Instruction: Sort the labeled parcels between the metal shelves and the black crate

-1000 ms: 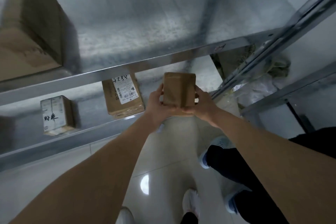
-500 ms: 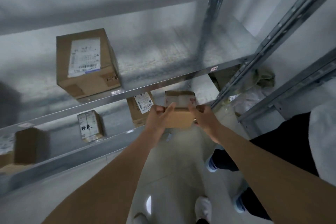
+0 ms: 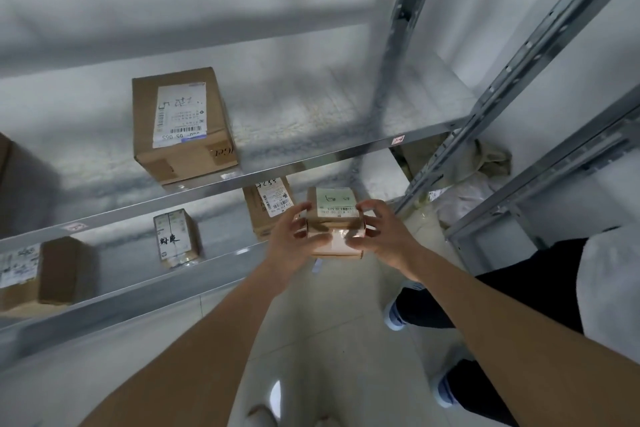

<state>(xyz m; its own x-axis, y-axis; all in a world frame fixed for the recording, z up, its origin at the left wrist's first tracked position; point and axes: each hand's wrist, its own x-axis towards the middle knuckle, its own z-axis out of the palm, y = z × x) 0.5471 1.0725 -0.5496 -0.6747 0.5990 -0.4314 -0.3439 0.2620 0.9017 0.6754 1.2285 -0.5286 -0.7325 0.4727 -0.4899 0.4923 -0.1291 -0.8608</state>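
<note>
Small labeled parcel held in both hands before the metal shelves; label being read.

Far left, lower shelf: brown box with white label, partly cut off by frame edge. Right of it, same shelf: small taped parcel with black handwriting. Above, middle shelf: large cardboard box, label up, near front edge. Centre, lower shelf: labeled box, partly hidden behind left hand. Left hand gripping near-left side of small parcel, fingers curled over its edge; right hand gripping right side likewise. Parcel in air, just in front of lower shelf, label up. Black crate not in view. Step judged: destination check. Next move calls for reading the label, then a place on shelf or crate.
</note>
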